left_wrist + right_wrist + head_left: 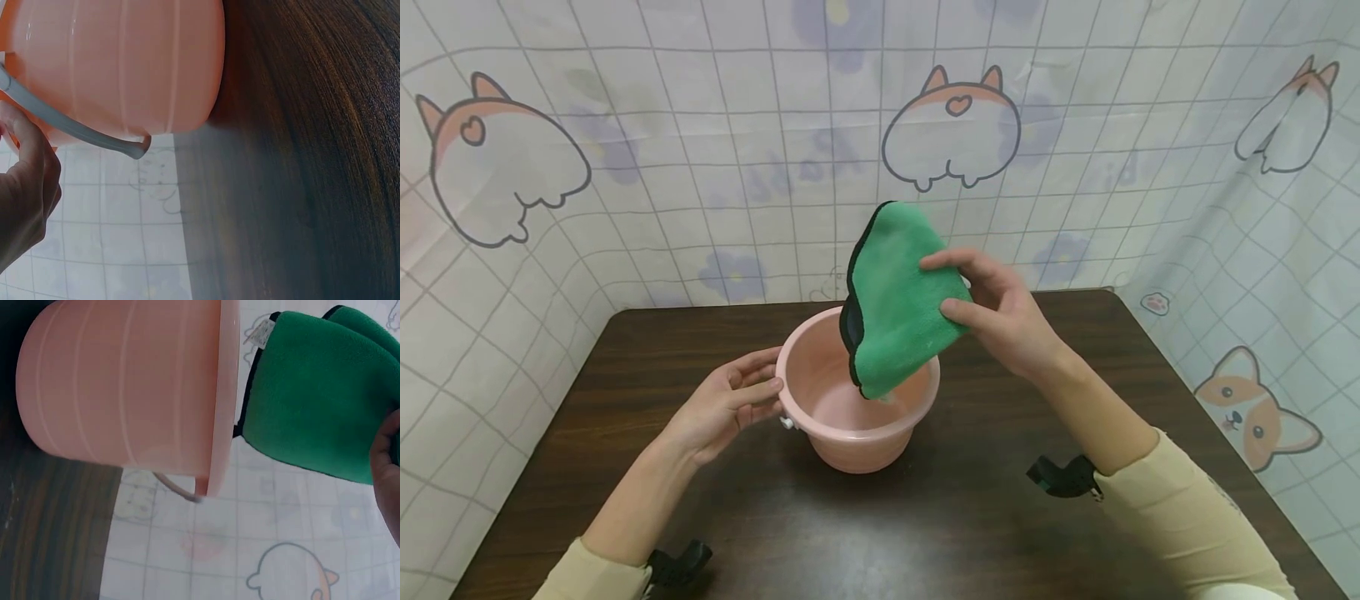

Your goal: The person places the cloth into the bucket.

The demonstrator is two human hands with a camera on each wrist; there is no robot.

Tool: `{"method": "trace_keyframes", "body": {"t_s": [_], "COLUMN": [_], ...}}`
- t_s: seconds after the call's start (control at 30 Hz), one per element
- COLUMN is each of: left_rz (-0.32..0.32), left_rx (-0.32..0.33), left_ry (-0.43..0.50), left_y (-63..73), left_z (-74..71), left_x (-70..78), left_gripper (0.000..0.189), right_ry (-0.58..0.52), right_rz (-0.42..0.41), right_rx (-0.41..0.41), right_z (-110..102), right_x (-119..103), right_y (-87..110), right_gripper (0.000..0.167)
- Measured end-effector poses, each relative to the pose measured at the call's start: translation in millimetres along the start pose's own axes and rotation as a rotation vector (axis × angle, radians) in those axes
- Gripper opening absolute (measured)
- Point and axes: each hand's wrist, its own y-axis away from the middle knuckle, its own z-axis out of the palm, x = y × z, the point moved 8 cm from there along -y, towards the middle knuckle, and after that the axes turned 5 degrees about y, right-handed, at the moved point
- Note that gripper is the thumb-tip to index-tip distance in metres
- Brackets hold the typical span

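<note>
A pink bucket (857, 454) stands upright on the dark wooden table. At its left rim, my left hand (718, 408) grips the edge with thumb and fingers. My right hand (1003, 312) pinches a folded green cloth (898, 292) with black edging, thumb on the near side. The cloth hangs over the bucket's mouth, its lower corner just over the opening. In the right wrist view, a white tag (262, 334) shows on the cloth's edge. A grey handle (75, 128) hangs down the bucket's side in the left wrist view.
The dark table (955, 525) lies under both forearms. White gridded sheeting (700, 167) with cartoon corgis rises behind and along both sides. Black wrist mounts (1063, 477) sit by the sleeves.
</note>
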Motion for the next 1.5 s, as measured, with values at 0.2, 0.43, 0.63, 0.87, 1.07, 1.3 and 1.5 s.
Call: {"method": "trace_keyframes", "body": {"t_s": [0.2, 0.43, 0.63, 0.87, 1.07, 1.3, 1.5], "left_rz": [-0.001, -0.006, -0.006, -0.007, -0.008, 0.0, 0.005], "left_rx": [0.007, 0.015, 0.009, 0.018, 0.023, 0.01, 0.003], "left_ry": [-0.013, -0.019, -0.023, -0.031, -0.039, -0.043, -0.039], "left_y": [0.4, -0.4, 0.1, -0.2, -0.3, -0.3, -0.2], "left_z": [-0.6, -0.6, -0.3, -1.3, -2.3, -1.7, -1.6], "left_x": [1.6, 0.1, -0.4, 0.2, 0.1, -0.7, -1.0], "left_gripper": [0.061, 0.06, 0.06, 0.061, 0.062, 0.06, 0.06], "right_ry": [0.062, 0.144, 0.199, 0.193, 0.244, 0.303, 0.406], "right_rz": [0.07, 0.155, 0.228, 0.273, 0.325, 0.405, 0.441], "right_rx": [-0.048, -0.049, -0.084, -0.114, -0.149, -0.234, -0.283], "right_z": [12, 17, 21, 24, 27, 33, 36], "right_x": [12, 37, 55, 66, 74, 82, 86], "right_y": [2.0, 7.8, 10.7, 12.9, 14.4, 17.1, 18.2], "right_gripper": [0.033, 0.036, 0.042, 0.042, 0.04, 0.036, 0.035]}}
